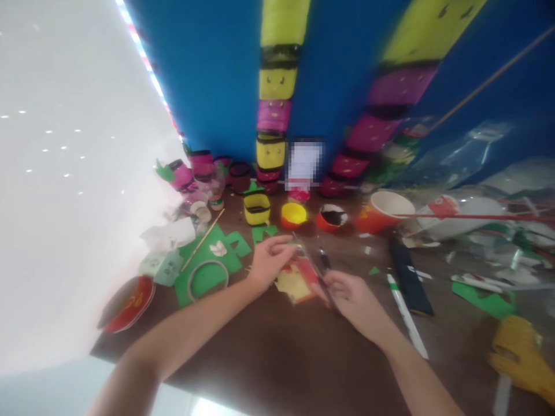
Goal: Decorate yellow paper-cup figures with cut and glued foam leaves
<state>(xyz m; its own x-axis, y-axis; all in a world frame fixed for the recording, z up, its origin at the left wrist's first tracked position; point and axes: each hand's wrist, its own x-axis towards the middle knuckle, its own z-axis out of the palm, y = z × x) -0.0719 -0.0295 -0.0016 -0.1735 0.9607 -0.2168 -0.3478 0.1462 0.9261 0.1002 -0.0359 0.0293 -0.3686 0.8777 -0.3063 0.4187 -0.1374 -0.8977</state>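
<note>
My right hand [353, 297] is closed around a long, thin, dark tool [311, 254] that points up and away from me; motion blur hides its kind. My left hand [272, 260] is pinched close to the tool's far end, and whatever sits between its fingertips is too small to make out. Under both hands lies a flat piece coloured pale yellow and red [297, 283]. Just beyond the tool rests a dark pen [324, 258]. A yellow-lined cup [293, 215] and a dark-lined cup [333, 217] stand past my fingertips.
Left lie green sheets [234, 263], a tape ring [189, 283] and a red lid-like piece [130, 306]. Right are a black pouch [410, 283], a white-green marker-like stick [407, 318] and a yellow glue gun [518, 355]. Painted cup stacks [274, 115] stand at the blue wall.
</note>
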